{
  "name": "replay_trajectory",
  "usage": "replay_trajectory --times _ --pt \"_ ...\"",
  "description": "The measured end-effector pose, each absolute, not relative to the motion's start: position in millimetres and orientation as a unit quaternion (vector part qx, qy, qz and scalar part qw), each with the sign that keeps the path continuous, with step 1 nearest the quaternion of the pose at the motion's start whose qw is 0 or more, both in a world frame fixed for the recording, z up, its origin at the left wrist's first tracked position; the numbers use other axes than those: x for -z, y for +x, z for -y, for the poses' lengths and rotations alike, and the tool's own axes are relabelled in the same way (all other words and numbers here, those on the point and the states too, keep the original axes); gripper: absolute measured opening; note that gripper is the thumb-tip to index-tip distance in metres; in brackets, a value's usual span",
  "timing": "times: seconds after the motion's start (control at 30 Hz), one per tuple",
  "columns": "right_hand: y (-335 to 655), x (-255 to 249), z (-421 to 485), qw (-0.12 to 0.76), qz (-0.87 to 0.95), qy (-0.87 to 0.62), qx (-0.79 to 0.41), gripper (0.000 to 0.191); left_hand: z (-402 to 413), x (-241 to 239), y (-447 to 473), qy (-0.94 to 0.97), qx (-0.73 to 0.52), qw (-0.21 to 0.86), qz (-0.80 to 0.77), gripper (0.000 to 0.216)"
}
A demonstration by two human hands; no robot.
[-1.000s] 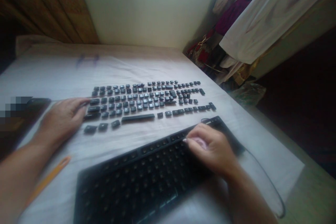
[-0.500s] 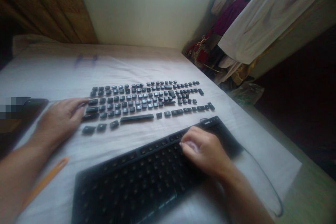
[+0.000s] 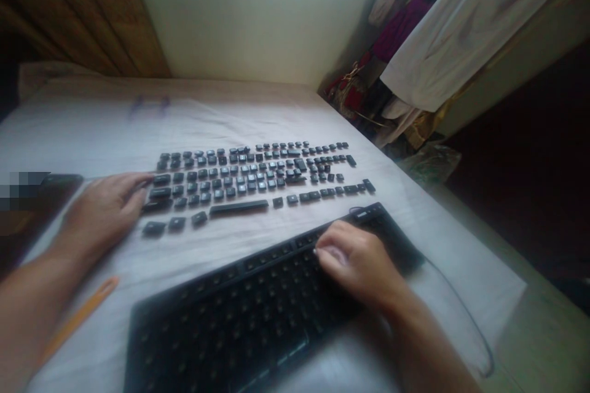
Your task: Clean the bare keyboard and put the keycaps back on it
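A black keyboard base (image 3: 230, 313) with its keycaps off lies slantwise on the white cloth near me. Several loose black keycaps (image 3: 249, 178) are laid out in rows beyond it, in keyboard order. My right hand (image 3: 357, 264) rests on the right part of the base, fingers curled round something pale and pinkish that I cannot make out. My left hand (image 3: 104, 212) lies on the cloth at the left end of the keycap rows, its fingers stretched out and touching the outermost caps.
An orange pencil (image 3: 80, 316) lies at the near left. A dark flat object (image 3: 32, 209) sits at the left edge. The keyboard's cable (image 3: 465, 331) loops off to the right. Hanging cloths and clutter (image 3: 415, 73) stand beyond the right edge.
My right hand has slid a little to the left along the keyboard base. The left hand has stayed at the keycaps.
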State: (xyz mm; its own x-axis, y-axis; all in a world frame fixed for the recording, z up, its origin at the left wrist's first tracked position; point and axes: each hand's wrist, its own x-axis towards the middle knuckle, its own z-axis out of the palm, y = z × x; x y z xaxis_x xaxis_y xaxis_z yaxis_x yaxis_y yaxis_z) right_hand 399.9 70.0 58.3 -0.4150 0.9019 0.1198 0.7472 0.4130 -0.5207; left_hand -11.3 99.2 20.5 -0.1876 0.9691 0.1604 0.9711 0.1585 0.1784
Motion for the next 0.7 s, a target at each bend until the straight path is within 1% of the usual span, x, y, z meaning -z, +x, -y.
replay_trajectory --times 0.07,0.13,0.2,0.27,0.37,0.47,0.57,0.7 --pt "400 -60 -72 0.244 0.805 -0.501 -0.205 0.014 -100 -20 -11 -0.638 0.118 0.005 0.761 0.069" --pt "401 -63 -73 0.323 0.759 -0.528 -0.2 0.016 -101 -21 -11 -0.636 0.116 -0.002 0.763 0.069" --pt "403 -67 -74 0.404 0.675 -0.587 -0.19 0.017 -101 -24 -9 -0.626 0.117 -0.019 0.771 0.069" --pt "409 -72 -76 0.45 0.583 -0.647 -0.196 0.021 -101 -27 -9 -0.615 0.118 -0.039 0.778 0.067" --pt "427 -80 -83 0.458 0.511 -0.689 -0.232 0.025 -102 -31 -11 -0.603 0.124 -0.057 0.786 0.066" --pt "453 -83 -93 0.441 0.481 -0.706 -0.274 0.025 -102 -34 -16 -0.586 0.132 -0.069 0.797 0.065" --pt "473 -80 -101 0.446 0.469 -0.701 -0.3 0.021 -103 -35 -20 -0.578 0.136 -0.067 0.802 0.065" --pt "479 -71 -100 0.436 0.463 -0.683 -0.36 0.025 -103 -35 -23 -0.589 0.141 -0.045 0.794 0.064"
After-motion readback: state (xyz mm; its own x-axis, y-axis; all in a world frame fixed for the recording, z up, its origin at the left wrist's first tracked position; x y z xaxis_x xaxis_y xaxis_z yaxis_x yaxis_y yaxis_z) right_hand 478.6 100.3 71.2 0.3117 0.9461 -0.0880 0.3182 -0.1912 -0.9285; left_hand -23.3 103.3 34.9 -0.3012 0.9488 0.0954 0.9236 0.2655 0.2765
